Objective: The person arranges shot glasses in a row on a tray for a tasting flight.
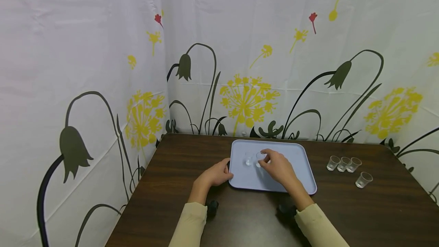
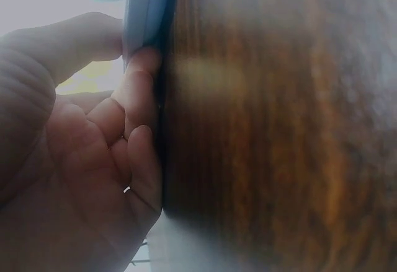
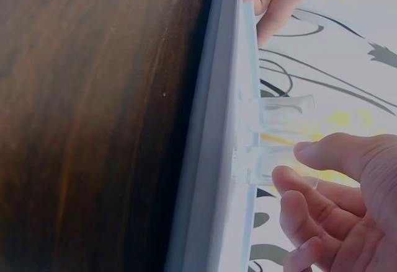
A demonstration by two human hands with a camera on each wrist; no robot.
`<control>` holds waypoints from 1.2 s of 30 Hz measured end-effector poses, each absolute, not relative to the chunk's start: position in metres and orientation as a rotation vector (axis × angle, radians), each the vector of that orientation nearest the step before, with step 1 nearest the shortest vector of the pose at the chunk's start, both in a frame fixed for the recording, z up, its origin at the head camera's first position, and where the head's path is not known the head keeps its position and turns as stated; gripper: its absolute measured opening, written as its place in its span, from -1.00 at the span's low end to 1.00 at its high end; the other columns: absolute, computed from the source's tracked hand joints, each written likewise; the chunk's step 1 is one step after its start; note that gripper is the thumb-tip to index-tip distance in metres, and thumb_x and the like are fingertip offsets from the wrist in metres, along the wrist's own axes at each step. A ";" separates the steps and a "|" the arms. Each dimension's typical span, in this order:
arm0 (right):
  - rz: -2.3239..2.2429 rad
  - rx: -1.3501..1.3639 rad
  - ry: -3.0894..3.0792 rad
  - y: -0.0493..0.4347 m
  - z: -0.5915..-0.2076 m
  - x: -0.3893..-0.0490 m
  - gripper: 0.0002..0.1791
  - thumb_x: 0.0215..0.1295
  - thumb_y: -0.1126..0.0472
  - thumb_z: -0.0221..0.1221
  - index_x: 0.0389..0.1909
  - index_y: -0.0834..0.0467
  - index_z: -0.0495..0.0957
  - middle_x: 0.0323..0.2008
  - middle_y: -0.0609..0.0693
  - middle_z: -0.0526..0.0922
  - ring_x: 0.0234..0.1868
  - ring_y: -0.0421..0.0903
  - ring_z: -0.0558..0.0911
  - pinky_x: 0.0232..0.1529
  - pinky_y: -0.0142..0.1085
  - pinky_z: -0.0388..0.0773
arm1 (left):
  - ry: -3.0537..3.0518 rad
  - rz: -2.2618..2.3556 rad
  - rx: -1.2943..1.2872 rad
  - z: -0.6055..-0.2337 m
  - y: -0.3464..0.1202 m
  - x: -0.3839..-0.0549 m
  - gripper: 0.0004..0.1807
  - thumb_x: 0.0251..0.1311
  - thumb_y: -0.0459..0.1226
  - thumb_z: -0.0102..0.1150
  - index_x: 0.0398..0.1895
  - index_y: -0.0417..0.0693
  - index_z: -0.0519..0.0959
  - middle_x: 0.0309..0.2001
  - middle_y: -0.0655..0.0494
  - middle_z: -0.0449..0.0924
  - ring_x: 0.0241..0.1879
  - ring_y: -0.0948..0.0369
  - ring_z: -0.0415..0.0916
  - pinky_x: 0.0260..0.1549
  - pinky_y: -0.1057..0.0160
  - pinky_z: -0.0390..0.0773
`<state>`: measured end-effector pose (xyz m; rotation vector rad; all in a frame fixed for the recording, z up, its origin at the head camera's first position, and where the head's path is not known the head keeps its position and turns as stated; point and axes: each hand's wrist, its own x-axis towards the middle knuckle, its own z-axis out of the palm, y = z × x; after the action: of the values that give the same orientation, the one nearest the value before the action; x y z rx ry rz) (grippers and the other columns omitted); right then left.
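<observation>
A light blue tray (image 1: 274, 182) lies on the table. My left hand (image 1: 216, 173) grips its left edge, the thumb on the rim and the fingers curled at the underside, as the left wrist view shows. Two small clear shot glasses stand upright on the tray, side by side. My right hand (image 1: 279, 167) pinches the rim of the right-hand shot glass (image 3: 248, 163) between thumb and fingertips; its base appears to be on the tray. To its left is the other shot glass (image 1: 248, 159), which neither hand touches.
On the dark wooden table (image 1: 171, 170), right of the tray, three clear shot glasses (image 1: 344, 164) stand close together. Another shot glass (image 1: 364, 180) stands nearer the front. A flower-printed curtain (image 1: 192, 98) hangs behind the table and along its left side.
</observation>
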<state>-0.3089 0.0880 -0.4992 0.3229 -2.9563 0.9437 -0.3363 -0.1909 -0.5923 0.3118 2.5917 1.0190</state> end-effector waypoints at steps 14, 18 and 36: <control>0.956 0.309 -2.953 0.086 -0.498 -0.308 -0.51 0.41 0.09 0.36 0.29 0.17 0.66 -0.18 0.01 0.86 -0.30 -0.07 0.69 -0.31 -0.19 0.50 | 2.589 1.035 0.324 -0.593 -0.191 -0.338 -0.21 0.39 -0.11 0.33 0.61 -0.05 0.27 -0.43 0.17 0.55 -0.47 0.21 0.46 -0.44 0.21 0.45; 0.958 0.317 -2.945 0.086 -0.499 -0.308 -0.52 0.41 0.10 0.36 0.29 0.17 0.66 -0.17 0.02 0.87 -0.26 -0.04 0.71 -0.30 -0.17 0.52 | 2.586 1.036 0.325 -0.596 -0.192 -0.340 -0.24 0.40 -0.10 0.33 0.59 -0.05 0.28 -0.42 0.16 0.56 -0.47 0.20 0.47 -0.44 0.21 0.45; 0.954 0.341 -2.930 0.085 -0.502 -0.309 -0.52 0.42 0.13 0.34 0.30 0.20 0.65 -0.17 0.02 0.87 -0.32 -0.08 0.67 -0.30 -0.17 0.50 | 2.582 1.039 0.307 -0.597 -0.191 -0.341 -0.29 0.41 -0.09 0.31 0.54 -0.02 0.30 -0.43 0.14 0.54 -0.49 0.18 0.47 -0.46 0.20 0.46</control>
<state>-0.3088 0.0850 -0.5017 0.3408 -2.9302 0.9541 -0.3408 -0.1915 -0.5973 0.3069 2.5818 1.0392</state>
